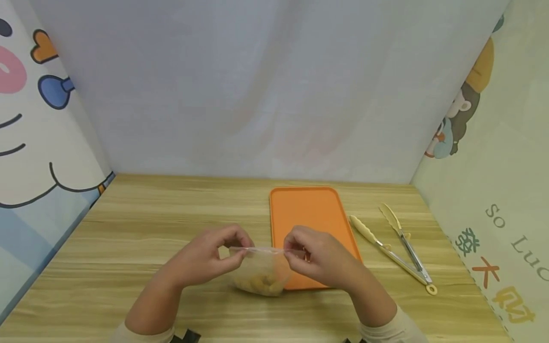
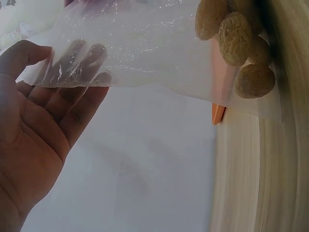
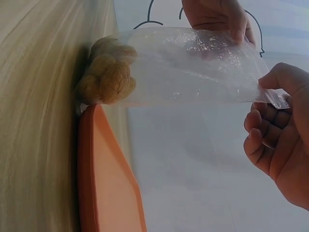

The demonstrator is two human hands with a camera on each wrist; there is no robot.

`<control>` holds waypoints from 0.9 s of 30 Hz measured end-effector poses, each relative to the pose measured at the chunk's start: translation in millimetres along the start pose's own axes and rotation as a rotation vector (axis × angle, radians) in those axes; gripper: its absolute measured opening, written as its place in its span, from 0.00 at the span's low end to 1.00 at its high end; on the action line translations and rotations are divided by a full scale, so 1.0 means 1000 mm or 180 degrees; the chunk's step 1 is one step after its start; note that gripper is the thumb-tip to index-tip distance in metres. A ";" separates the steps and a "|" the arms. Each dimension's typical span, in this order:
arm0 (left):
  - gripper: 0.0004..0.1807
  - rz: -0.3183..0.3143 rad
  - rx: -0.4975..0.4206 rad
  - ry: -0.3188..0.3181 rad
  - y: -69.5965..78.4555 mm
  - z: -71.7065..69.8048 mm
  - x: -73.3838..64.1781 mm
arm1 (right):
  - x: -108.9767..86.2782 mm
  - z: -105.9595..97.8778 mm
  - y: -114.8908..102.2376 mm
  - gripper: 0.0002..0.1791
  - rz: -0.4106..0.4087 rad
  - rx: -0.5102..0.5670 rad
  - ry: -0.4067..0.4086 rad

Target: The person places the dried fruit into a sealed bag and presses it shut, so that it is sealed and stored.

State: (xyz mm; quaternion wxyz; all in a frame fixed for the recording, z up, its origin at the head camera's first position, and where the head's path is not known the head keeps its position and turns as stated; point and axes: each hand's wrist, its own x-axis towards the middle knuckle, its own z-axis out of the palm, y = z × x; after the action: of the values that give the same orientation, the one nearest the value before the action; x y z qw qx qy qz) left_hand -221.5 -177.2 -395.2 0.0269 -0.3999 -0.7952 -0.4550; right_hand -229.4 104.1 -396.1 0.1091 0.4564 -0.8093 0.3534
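A clear plastic zip bag [image 1: 245,265] hangs upright in front of me with its top edge level. Several brown, wrinkled walnuts [image 3: 115,79] lie gathered at its bottom, low over the table. My left hand [image 1: 201,261] pinches one top corner between thumb and fingers; in the left wrist view its fingers [image 2: 79,108] show partly through the film. At the opposite corner, my right hand [image 1: 323,259] pinches the zip edge with thumb and forefinger. The other fingers of that hand are curled in the right wrist view.
An orange tray [image 1: 310,209] lies flat on the wooden table [image 1: 180,209], partly behind the bag and right hand. To its right are spread tongs [image 1: 403,259] with cream tips. A pale cloth [image 1: 240,95] hangs behind, with printed cloths at both sides.
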 end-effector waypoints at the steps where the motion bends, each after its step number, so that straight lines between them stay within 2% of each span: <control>1: 0.05 0.0004 -0.0014 -0.0014 0.000 0.000 0.000 | 0.000 0.000 0.000 0.05 0.0011 0.0013 -0.0007; 5: 0.05 0.0019 -0.0027 -0.0053 0.000 0.000 0.000 | 0.000 0.002 -0.001 0.03 0.0058 0.0017 -0.0031; 9: 0.05 -0.0014 -0.0073 -0.0061 0.001 0.000 0.000 | 0.000 0.002 -0.002 0.06 0.0028 0.0000 -0.0013; 16: 0.04 0.0101 0.0093 -0.0009 0.001 0.001 0.001 | 0.000 0.003 -0.001 0.07 -0.0032 -0.0030 0.0015; 21: 0.00 0.0031 0.0103 -0.0071 0.001 0.001 0.000 | 0.001 0.004 -0.001 0.06 -0.0163 -0.0100 0.0050; 27: 0.02 0.0013 0.0052 -0.0094 0.001 0.001 0.000 | 0.000 0.006 0.000 0.06 -0.0253 -0.0148 0.0124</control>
State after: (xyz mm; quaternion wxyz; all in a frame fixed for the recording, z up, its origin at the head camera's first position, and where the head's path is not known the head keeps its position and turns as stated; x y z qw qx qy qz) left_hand -220.5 -176.5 -395.0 0.0193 -0.4079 -0.7984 -0.4425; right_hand -228.9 100.0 -400.5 0.1494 0.4787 -0.7962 0.3386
